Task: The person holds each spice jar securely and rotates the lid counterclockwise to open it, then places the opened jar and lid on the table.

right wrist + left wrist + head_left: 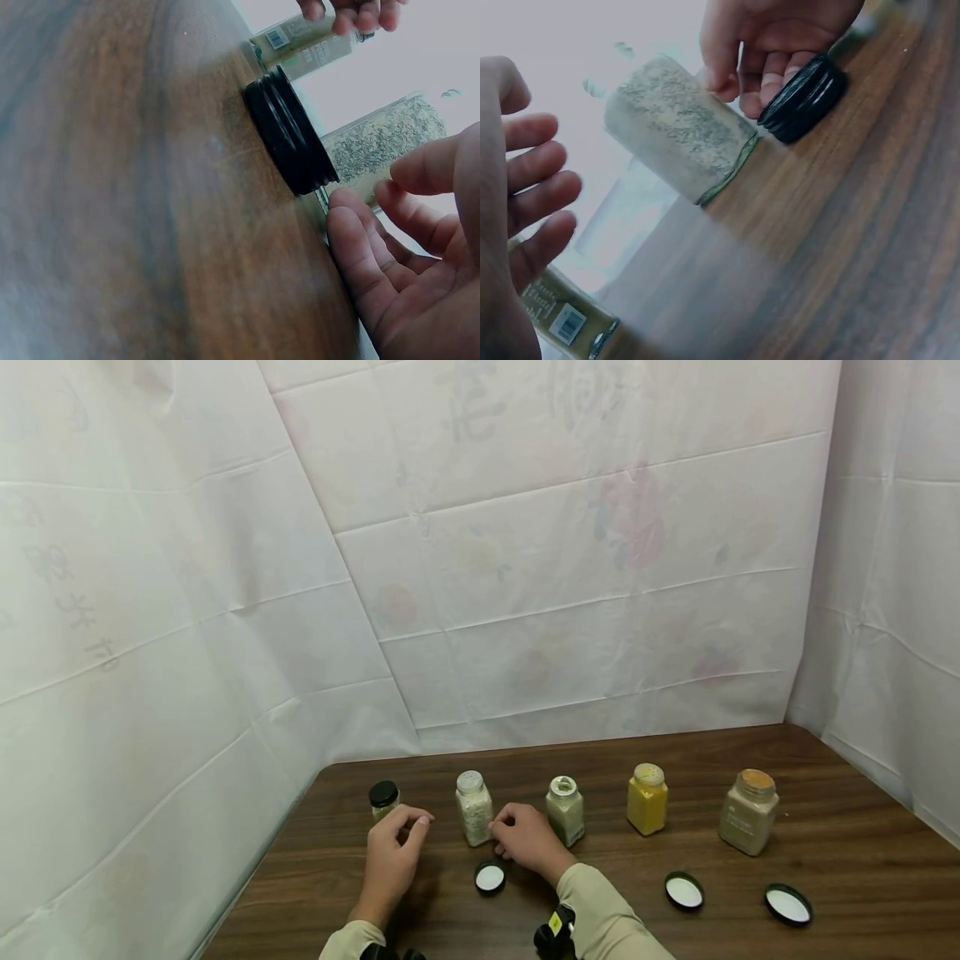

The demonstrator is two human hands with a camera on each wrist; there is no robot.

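My left hand hovers by a black-capped jar, its fingers loosely bent with nothing between them. In the left wrist view those fingers stand apart from any jar. Beside an uncapped jar of pale, speckled seasoning, my right hand has its thumb and forefinger close together. The right wrist view shows nothing pinched there; whether a fingertip touches that jar I cannot tell. Just in front of this jar a black lid lies with its white inside up, close to the right fingers.
To the right stand uncapped jars: a pale green one, a yellow one and a greyish one with an orange top. Two upturned lids, one nearer and one farther right, lie before them. White sheeting backs the wooden table.
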